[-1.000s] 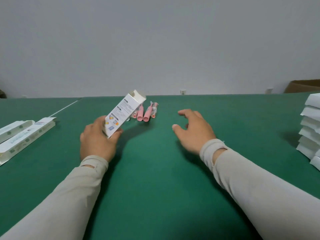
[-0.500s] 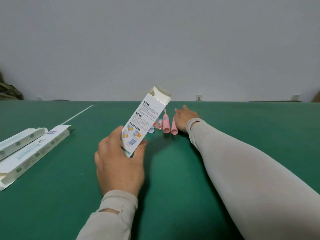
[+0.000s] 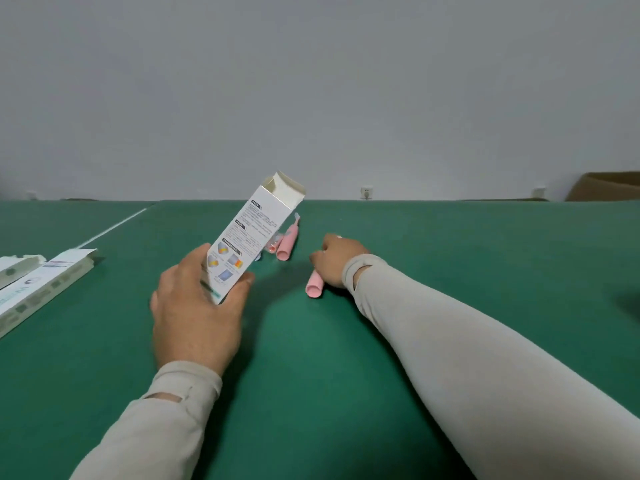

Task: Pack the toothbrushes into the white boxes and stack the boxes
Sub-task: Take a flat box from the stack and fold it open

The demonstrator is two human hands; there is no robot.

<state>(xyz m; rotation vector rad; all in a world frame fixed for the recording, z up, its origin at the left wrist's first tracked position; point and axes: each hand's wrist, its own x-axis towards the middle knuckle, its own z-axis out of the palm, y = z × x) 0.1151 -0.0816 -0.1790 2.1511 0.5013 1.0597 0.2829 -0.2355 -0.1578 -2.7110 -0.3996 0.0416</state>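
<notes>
My left hand (image 3: 195, 310) grips the lower end of a white printed box (image 3: 249, 233), tilted up and away with its top flaps open. My right hand (image 3: 337, 259) is curled round a pink toothbrush (image 3: 314, 287), whose round end sticks out toward me just above the green table (image 3: 450, 258). Another pink toothbrush (image 3: 287, 245) lies on the table behind the box, with small pink and clear pieces (image 3: 272, 247) beside it, partly hidden by the box.
Two long white boxes (image 3: 41, 289) lie open at the left edge. A brown cardboard box (image 3: 606, 187) sits at the far right beyond the table. A grey wall runs behind.
My right hand took one pink toothbrush from the group and drew it back toward me. The left hand still holds the tilted box, shifted slightly.
</notes>
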